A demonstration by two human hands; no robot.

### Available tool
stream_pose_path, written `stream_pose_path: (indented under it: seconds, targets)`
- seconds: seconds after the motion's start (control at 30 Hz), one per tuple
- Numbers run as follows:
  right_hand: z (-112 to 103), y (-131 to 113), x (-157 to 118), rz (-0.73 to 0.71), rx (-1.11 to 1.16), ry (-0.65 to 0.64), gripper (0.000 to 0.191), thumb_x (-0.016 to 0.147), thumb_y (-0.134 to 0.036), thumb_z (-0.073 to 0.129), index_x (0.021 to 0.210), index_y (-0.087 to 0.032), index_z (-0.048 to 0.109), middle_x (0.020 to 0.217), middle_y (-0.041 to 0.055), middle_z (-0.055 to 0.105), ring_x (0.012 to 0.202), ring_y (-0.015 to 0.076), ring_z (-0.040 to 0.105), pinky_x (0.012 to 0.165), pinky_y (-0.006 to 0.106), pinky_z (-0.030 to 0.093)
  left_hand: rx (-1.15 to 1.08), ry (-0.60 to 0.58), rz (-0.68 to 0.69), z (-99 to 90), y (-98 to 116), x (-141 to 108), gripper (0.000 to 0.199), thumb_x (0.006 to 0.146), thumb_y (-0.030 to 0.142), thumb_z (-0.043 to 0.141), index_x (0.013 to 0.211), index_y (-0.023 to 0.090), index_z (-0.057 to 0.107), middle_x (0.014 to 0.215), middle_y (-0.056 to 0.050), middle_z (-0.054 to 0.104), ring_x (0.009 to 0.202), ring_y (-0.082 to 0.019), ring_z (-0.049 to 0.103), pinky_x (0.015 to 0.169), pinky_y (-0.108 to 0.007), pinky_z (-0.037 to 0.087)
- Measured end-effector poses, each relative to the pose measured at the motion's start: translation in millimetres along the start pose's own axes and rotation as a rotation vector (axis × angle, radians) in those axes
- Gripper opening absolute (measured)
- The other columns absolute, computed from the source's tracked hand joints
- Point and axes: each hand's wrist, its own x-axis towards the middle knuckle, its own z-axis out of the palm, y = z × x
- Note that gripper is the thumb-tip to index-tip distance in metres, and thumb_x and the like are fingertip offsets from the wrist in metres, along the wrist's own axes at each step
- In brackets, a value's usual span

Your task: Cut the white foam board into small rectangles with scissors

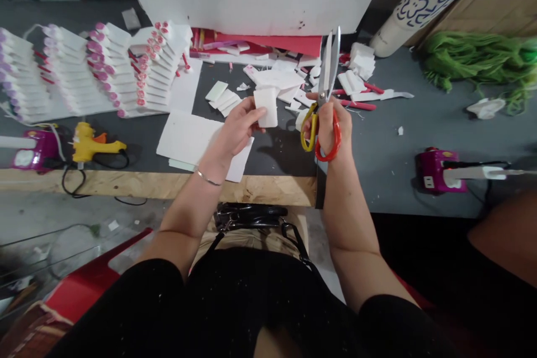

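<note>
My left hand [241, 126] pinches a small white rectangular piece [267, 107], perhaps foam or card, above the dark table. To its right, my right hand [333, 126] grips a pair of scissors [328, 70] with one yellow and one red handle loop. The blades point away from me and stand slightly apart, not touching the white piece. Under and beyond the hands lie white offcuts [274, 79] and several small white rectangles [223, 98]. Larger white sheets [188, 137] rest below my left forearm.
Rows of white strips with pink and purple tips [109, 64] fill the left side, near a yellow glue gun [94, 142]. Purple power sockets [440, 170] sit at both sides. At the right are a white bottle [419, 8], green strands [474, 59] and another person's arm [507, 235].
</note>
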Motion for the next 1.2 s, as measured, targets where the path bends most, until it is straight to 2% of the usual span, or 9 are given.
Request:
stream_pose_path:
  seconds: [0.23,0.3,0.37,0.47,0.57,0.67,0.9,1.03,1.2]
  targets:
    - [8,1,0,0.02,0.009,0.009,0.077,0.102,-0.083,0.044,0.138,-0.022,0.073,0.069,0.003,0.07,0.052,0.0173,0.065,0.05,0.033,0.053,0.182,0.156,0.189,-61.5,29,7,0.046,0.089,0.064,0.085,0.106,0.024,0.07,0.089,-0.005,0.071,0.105,-0.03,0.077,0.087,-0.045,0.066]
    - [9,0,-1,0.0,0.021,-0.015,0.079,0.101,-0.085,0.044,0.14,-0.023,0.072,0.069,0.0028,0.069,0.052,0.017,0.064,0.05,0.033,0.054,0.31,0.183,0.252,-70.9,36,5,0.048,0.09,0.067,0.083,0.105,0.024,0.069,0.089,-0.005,0.07,0.104,-0.029,0.077,0.088,-0.045,0.066]
    - [12,-2,-2,0.017,0.092,-0.023,0.078,0.099,-0.087,0.047,0.138,-0.024,0.072,0.07,0.0018,0.069,0.052,0.0161,0.064,0.051,0.032,0.055,0.495,0.198,0.336,-67.1,41,-1,0.047,0.094,0.068,0.078,0.108,0.024,0.068,0.094,-0.004,0.072,0.105,-0.028,0.076,0.09,-0.044,0.066]
    - [17,-10,-6,0.098,0.27,-0.049,0.071,0.093,-0.088,0.06,0.129,-0.028,0.073,0.075,0.0002,0.071,0.059,0.0153,0.069,0.057,0.03,0.059,0.829,0.183,0.514,-44.0,42,-15,0.031,0.106,0.057,0.065,0.112,0.027,0.069,0.11,-0.006,0.078,0.113,-0.026,0.075,0.098,-0.046,0.065]
    - [23,-17,-10,0.143,0.42,-0.17,0.071,0.084,-0.087,0.074,0.128,-0.032,0.07,0.084,0.0002,0.074,0.071,0.0178,0.074,0.065,0.032,0.064,1.056,0.104,0.706,-21.6,36,-25,0.019,0.112,0.036,0.054,0.107,0.028,0.071,0.117,-0.005,0.08,0.12,-0.026,0.073,0.107,-0.05,0.062]
    - [27,-17,-11,0.157,0.469,-0.296,0.068,0.078,-0.078,0.086,0.128,-0.035,0.068,0.091,0.0008,0.074,0.084,0.0216,0.076,0.074,0.037,0.067,1.146,0.064,0.808,-11.4,25,-25,0.018,0.111,0.029,0.054,0.105,0.031,0.071,0.117,-0.003,0.08,0.121,-0.025,0.072,0.105,-0.05,0.062]
    - [30,0,-5,0.124,0.431,-0.292,0.06,0.078,-0.055,0.094,0.126,-0.037,0.064,0.095,-0.0008,0.068,0.09,0.0223,0.071,0.084,0.043,0.067,1.169,0.069,0.866,-12.6,6,-19,0.021,0.112,0.029,0.05,0.123,0.032,0.068,0.122,-0.007,0.077,0.124,-0.026,0.071,0.106,-0.052,0.062]
    - [25,8,-2,0.065,0.33,-0.256,0.054,0.084,-0.051,0.089,0.13,-0.038,0.063,0.099,0.0017,0.067,0.105,0.0273,0.072,0.093,0.05,0.067,1.158,0.127,0.824,-19.3,2,-18,0.033,0.115,0.033,0.041,0.14,0.029,0.064,0.126,-0.01,0.074,0.127,-0.027,0.07,0.112,-0.056,0.059]
    - [22,13,-3,0.016,0.23,-0.261,0.056,0.088,-0.053,0.087,0.136,-0.039,0.062,0.108,0.0042,0.068,0.113,0.03,0.072,0.102,0.056,0.066,1.119,0.154,0.778,-22.5,-2,-15,0.039,0.116,0.045,0.041,0.142,0.03,0.066,0.123,-0.011,0.072,0.123,-0.028,0.07,0.112,-0.056,0.057]
